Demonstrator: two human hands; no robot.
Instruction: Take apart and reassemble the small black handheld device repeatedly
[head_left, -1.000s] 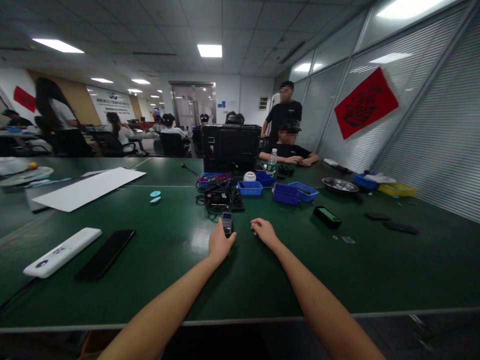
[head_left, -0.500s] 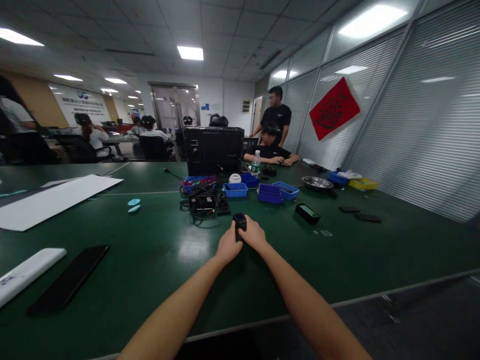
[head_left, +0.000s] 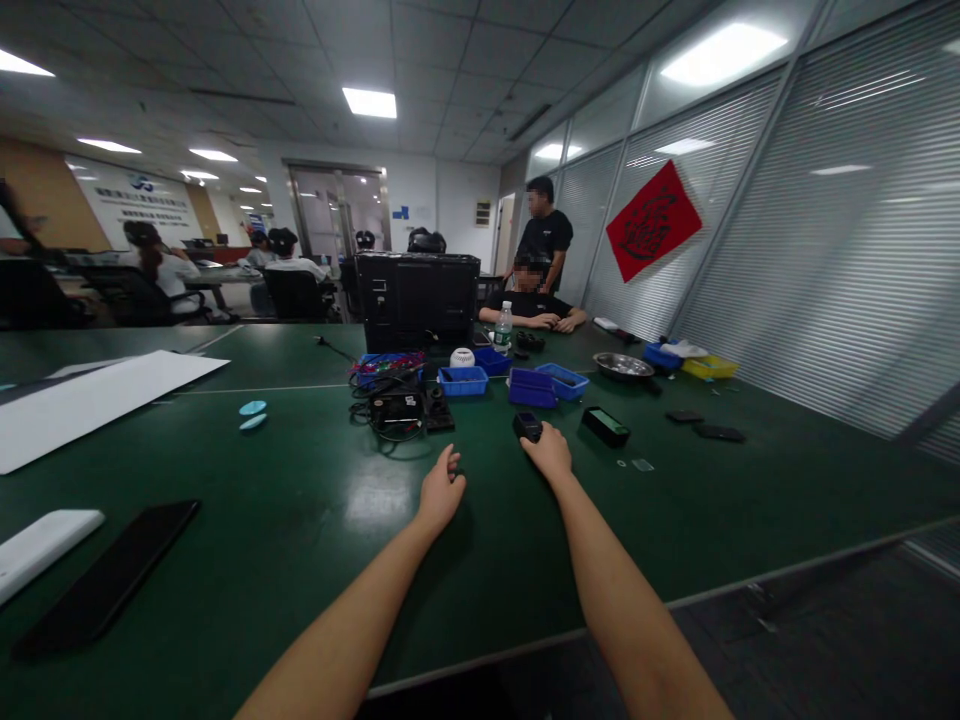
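My right hand (head_left: 551,451) grips a small black device with a bluish face (head_left: 527,425), holding it just above the green table (head_left: 315,540). My left hand (head_left: 441,490) rests near the tabletop to the left of it, fingers loosely apart and holding nothing. A black box with a green top (head_left: 606,425) lies a short way to the right of the device. A tangle of black cables and a black unit (head_left: 397,408) sits beyond my left hand.
Blue bins (head_left: 537,386), a metal bowl (head_left: 622,366), a yellow tray (head_left: 708,368) and a large black case (head_left: 417,299) stand further back. A dark phone (head_left: 105,583), a white bar (head_left: 41,548) and a white sheet (head_left: 90,398) lie left. A seated person (head_left: 531,303) and others are behind.
The small device passed from my left hand to my right hand and moved right. My left hand let go and stayed back. The view turned to the right.
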